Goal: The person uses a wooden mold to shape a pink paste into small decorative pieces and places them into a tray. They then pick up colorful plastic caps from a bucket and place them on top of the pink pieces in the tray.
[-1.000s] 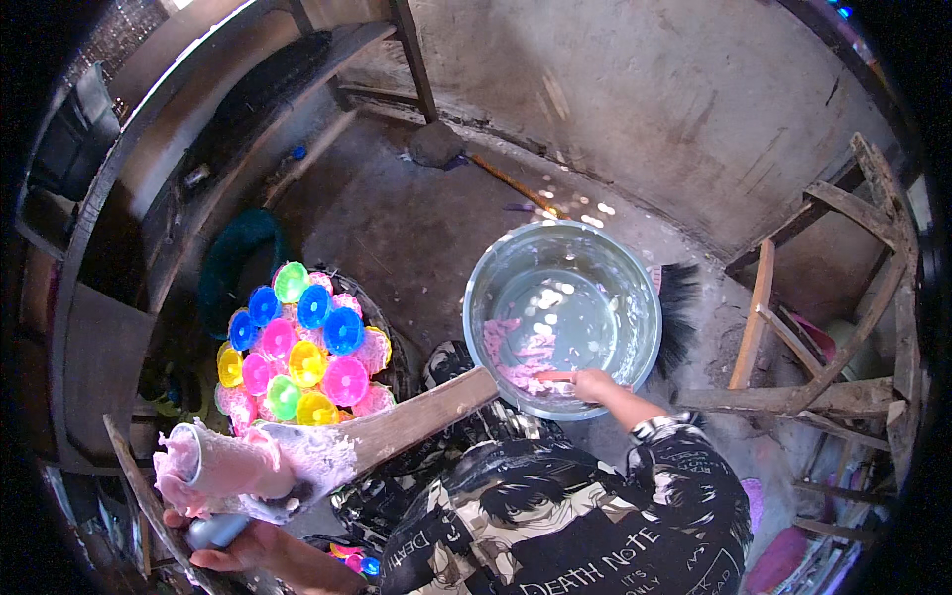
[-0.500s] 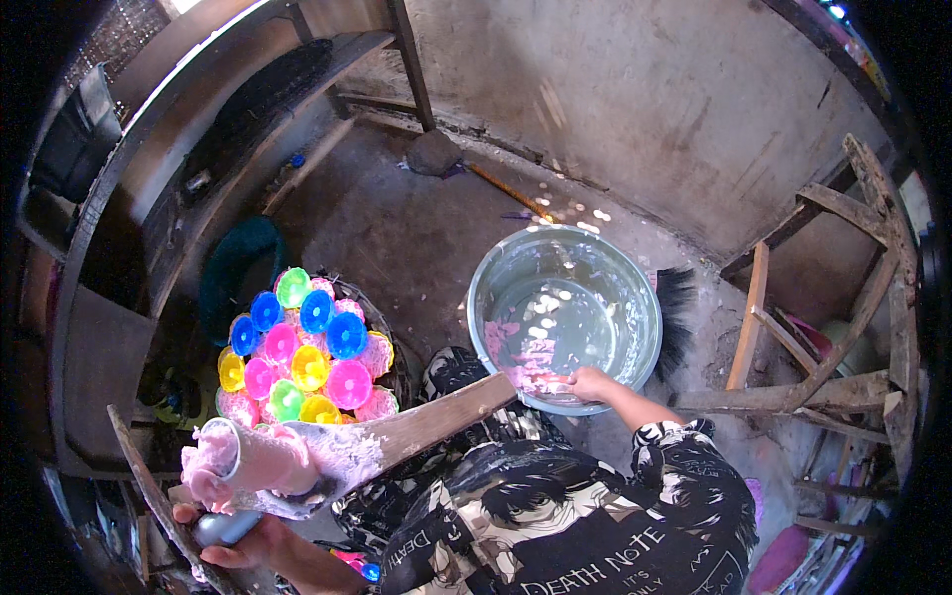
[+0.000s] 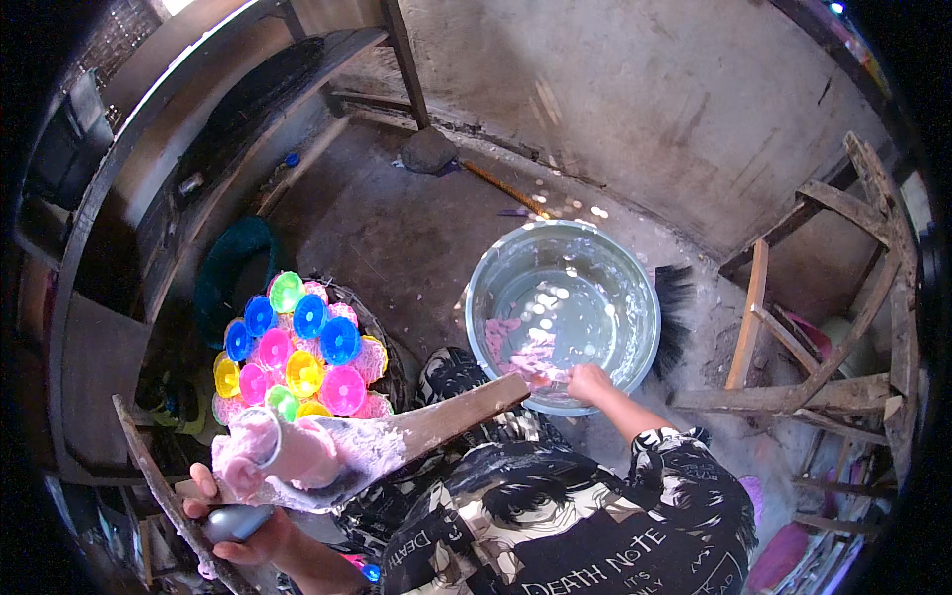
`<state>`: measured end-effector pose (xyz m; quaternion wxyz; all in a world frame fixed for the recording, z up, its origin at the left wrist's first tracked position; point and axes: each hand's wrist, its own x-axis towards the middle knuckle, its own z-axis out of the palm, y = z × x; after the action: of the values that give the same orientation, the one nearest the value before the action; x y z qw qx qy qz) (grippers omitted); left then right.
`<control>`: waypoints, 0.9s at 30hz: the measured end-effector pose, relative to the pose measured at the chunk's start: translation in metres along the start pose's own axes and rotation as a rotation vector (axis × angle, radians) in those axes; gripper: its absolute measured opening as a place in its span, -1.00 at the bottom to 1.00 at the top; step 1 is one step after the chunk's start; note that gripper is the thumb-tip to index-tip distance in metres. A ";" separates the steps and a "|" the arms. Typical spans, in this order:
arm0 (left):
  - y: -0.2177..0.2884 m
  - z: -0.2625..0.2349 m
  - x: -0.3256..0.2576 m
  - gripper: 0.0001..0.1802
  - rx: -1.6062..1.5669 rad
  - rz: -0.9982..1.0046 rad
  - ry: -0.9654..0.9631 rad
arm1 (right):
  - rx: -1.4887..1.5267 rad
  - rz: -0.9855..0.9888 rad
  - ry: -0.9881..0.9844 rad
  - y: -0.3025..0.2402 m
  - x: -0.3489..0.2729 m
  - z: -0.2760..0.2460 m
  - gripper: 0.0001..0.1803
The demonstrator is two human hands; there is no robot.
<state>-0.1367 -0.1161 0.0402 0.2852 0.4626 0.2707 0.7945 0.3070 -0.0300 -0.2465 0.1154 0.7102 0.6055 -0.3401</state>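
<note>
My left hand (image 3: 243, 535) is wrapped around a smooth grey rounded object (image 3: 236, 523) at the lower left. Just above it, a pale tube (image 3: 290, 448) heaped with pink paste (image 3: 243, 454) lies over the paste-smeared end of a wooden board (image 3: 451, 416). Inside the near rim of a grey-green basin (image 3: 645, 327), my right hand (image 3: 590, 385) has its fingers closed beside smeared pink paste (image 3: 535, 357). What those fingers hold is hidden. Colourful plastic cups (image 3: 340, 339) with pink, rough-edged pieces between them are piled beyond the board.
A dark green tub (image 3: 233, 273) stands behind the cups. Wooden frames (image 3: 843, 392) occupy the right side, and a shelf (image 3: 268, 119) runs along the left. Black bristles (image 3: 674, 312) lie against the basin's right side. A yellowish stick (image 3: 506, 188) rests near the wall.
My left hand, the paste-covered tube and the board have shifted right, now covering more of the nearest cups. My right hand stays at the basin's near rim, its fingers more tightly curled.
</note>
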 end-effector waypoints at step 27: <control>0.002 0.007 -0.005 -0.38 0.073 0.047 -0.132 | 0.117 -0.205 -0.164 -0.034 -0.011 0.004 -0.71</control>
<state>-0.1292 -0.1201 0.0419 0.2667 0.5304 0.2691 0.7584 0.2732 -0.0322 -0.2342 0.0875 0.6198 0.6428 -0.4415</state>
